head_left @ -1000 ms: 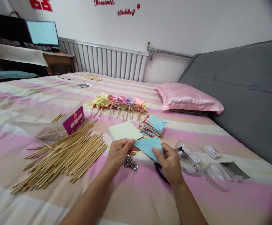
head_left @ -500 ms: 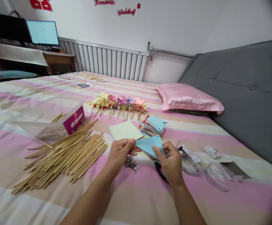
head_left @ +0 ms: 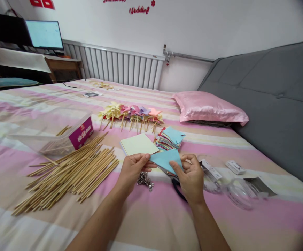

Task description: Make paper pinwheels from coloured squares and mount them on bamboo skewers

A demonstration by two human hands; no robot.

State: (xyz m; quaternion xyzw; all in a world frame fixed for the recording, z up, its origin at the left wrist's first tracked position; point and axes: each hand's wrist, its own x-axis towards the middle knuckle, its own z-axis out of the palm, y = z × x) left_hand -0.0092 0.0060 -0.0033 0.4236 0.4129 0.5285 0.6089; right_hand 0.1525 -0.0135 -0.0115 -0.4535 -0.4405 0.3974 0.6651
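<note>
A sheet of blue paper (head_left: 166,159), folded into a triangle, is held in the air between my two hands. My left hand (head_left: 136,170) pinches its left corner between thumb and fingers. On the right side, my right hand (head_left: 190,176) grips the paper with its thumb on the near face. Scissors (head_left: 178,188) with black handles lie below, partly hidden by the paper and my right hand. Small silvery metal pieces (head_left: 145,180) are heaped beside my left hand. Behind the paper lie a pad of pale square sheets (head_left: 139,143) and a stack of cut coloured paper (head_left: 170,137).
Many thin wooden sticks (head_left: 70,174) spread out at left, by a clear plastic box (head_left: 47,139). Finished paper pinwheels (head_left: 130,113) lie farther back. Clear plastic containers (head_left: 237,193) and a small white box (head_left: 235,167) are at right, a pink pillow (head_left: 210,108) beyond.
The view has shifted slightly. My hands keep hold of the blue paper, and the fingers of my right hand have moved a little at its right edge.
</note>
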